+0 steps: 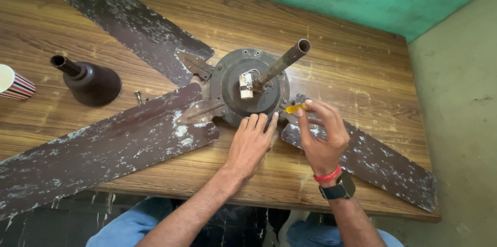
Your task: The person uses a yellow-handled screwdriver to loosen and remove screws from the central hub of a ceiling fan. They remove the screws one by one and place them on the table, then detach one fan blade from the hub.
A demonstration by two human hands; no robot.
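A dismantled ceiling fan (248, 89) lies across a worn wooden table (357, 66), its round motor housing facing up and its three flaking brown blades splayed outward. The person's left hand (251, 141) rests flat on the near rim of the housing, fingers together and pointing away from the body, pressing rather than gripping. The right hand (321, 133), with a red thread and a dark watch at the wrist, pinches a small yellow-handled screwdriver (296, 108) between thumb and fingertips. The tool's long axis runs roughly level, tip pointing left toward the housing's right edge, where the right-hand blade (373, 159) meets its bracket. That joint lies just left of the right hand and just right of the left hand's fingertips; the right hand is the nearer of the two. The fan's hollow down rod (284, 62) slants up and to the right from the hub, above both hands, with a small white cylindrical part (246, 85) beside its base. Well apart on the left stand a dark bell-shaped canopy cover (90, 81) and a striped cup (14, 84).
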